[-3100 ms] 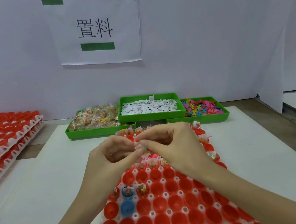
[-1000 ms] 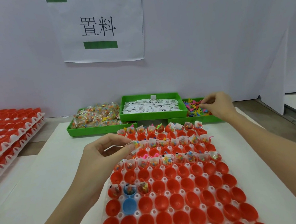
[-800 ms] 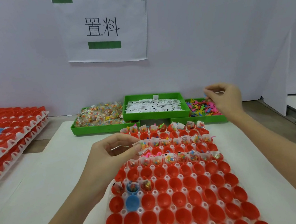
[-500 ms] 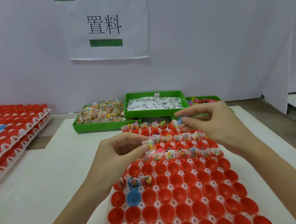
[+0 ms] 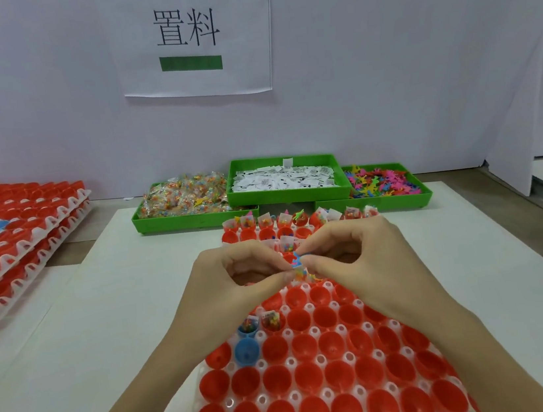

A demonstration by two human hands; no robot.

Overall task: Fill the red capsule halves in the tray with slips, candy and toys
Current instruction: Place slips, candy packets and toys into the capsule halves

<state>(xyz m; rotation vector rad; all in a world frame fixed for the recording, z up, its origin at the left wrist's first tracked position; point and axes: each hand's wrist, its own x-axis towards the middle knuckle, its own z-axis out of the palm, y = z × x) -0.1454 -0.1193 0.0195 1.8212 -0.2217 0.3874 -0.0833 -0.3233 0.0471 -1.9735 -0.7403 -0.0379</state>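
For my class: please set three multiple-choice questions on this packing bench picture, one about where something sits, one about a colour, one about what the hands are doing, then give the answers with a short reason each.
1. Which green bin holds the paper slips?
A. left  B. middle  C. right

2. What colour is the odd empty capsule half among the red ones in the tray?
A. yellow  B. green  C. blue

3. What are the left hand and right hand doing?
A. lying flat on the table  B. pinching small pieces together over the tray  C. lifting a bin

Answers: 1 B, the slips lie between candy and toys. 2 C, it shows blue. 3 B, fingers meet on a small blue toy.
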